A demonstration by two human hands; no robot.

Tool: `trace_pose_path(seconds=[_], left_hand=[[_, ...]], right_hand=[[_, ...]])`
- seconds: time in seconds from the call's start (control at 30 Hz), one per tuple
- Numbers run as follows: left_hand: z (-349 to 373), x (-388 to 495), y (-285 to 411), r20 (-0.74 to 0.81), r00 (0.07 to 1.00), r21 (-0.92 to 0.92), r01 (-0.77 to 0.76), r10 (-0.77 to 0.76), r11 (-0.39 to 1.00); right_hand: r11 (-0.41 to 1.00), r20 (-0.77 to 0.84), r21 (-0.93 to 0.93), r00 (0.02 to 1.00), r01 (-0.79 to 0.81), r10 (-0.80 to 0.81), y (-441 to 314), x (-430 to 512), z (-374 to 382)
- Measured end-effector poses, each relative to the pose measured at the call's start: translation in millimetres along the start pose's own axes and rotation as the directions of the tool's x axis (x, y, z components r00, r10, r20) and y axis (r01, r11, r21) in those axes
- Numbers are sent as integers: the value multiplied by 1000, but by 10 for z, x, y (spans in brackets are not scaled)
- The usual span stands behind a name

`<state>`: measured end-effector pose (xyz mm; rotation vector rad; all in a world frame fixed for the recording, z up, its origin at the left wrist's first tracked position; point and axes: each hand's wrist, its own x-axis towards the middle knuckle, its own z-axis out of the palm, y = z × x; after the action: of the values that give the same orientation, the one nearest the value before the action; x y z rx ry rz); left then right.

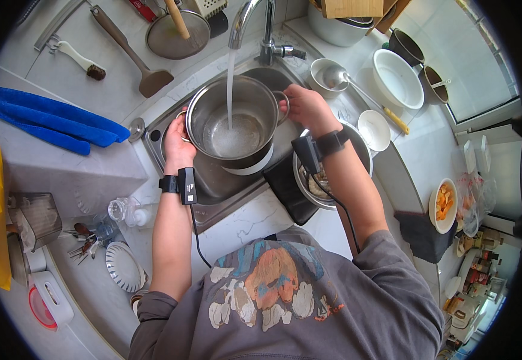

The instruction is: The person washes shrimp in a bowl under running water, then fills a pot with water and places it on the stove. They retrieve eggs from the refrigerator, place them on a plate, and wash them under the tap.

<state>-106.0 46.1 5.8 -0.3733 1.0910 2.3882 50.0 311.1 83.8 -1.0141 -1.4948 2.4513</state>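
Note:
A stainless steel pot (243,148) is held over the kitchen sink (211,180), tilted slightly towards me. Water runs from the chrome faucet (238,31) into it, and some water covers its bottom. My left hand (180,139) grips the pot's left loop handle. On the opposite side, my right hand (306,105) has its fingers around the right loop handle. Part of a white round item (254,167) shows beneath the pot. Both wrists wear black straps with small cabled devices.
Right of the sink, a metal bowl (367,144) with food sits partly under my right forearm. Beyond it stand a small pot with a ladle (335,76), a white bowl (374,130) and a white basin (398,78). Blue cloth (58,119) lies at left; utensils hang above.

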Motion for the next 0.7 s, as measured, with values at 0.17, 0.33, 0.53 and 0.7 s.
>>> trace_pose_path(seconds=[0.17, 0.33, 0.53, 0.7], left_hand=[[31, -25, -15, 7, 1000, -26, 6, -6, 1000], [4, -16, -3, 180, 983, -67, -17, 29, 998], [-62, -32, 84, 153, 987, 200, -76, 46, 977], [-50, -138, 196, 185, 982, 342, -20, -46, 939]], right_hand=[[1000, 4, 29, 1000, 6, -6, -9, 102, -26], [998, 18, 61, 1000, -26, 25, -74, 255, -53], [991, 23, 119, 998, -67, 64, -197, 472, -91], [994, 13, 84, 998, -69, 68, -272, 577, -96]])
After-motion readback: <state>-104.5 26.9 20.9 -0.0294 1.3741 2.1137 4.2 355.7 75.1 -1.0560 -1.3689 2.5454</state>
